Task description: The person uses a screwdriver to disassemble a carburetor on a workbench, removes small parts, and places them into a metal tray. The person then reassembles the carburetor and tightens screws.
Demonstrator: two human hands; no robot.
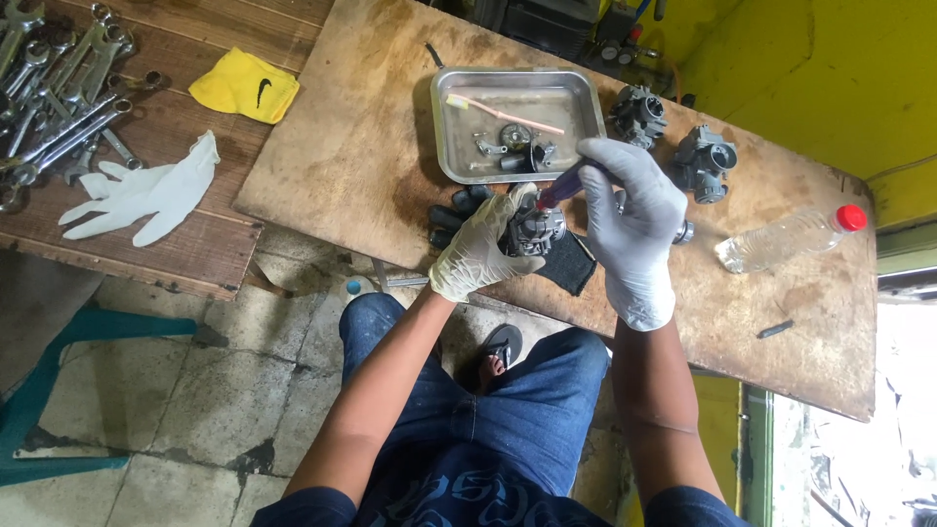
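Here, a seated person in blue jeans is working over a worn wooden worktop (371, 146), both hands in pale gloves. The left hand (478, 249) is curling closed around a small dark metal carburettor (535, 231), holding it just above the near edge of the board, with a black cloth (571, 263) lying beneath it. The right hand (630, 210) is wrapping shut around the purple handle of a screwdriver (561, 185), whose tip is pointing down into the top of the carburettor at about 7 o'clock from the fist. Directly at 12 o'clock from the hands, a shallow steel tray (449, 137) is holding a toothbrush (503, 112) and a few small metal parts. At 2 o'clock, two more carburettor bodies (703, 161) are sitting on the board near each other, and at 3 o'clock a clear plastic bottle with a red cap (786, 237) is lying on its side. Well apart at 9 o'clock, a spare white glove (146, 190) is resting on a darker wooden bench, with a yellow cloth (244, 86) at 10 o'clock and a spread of spanners (59, 98) beyond it.
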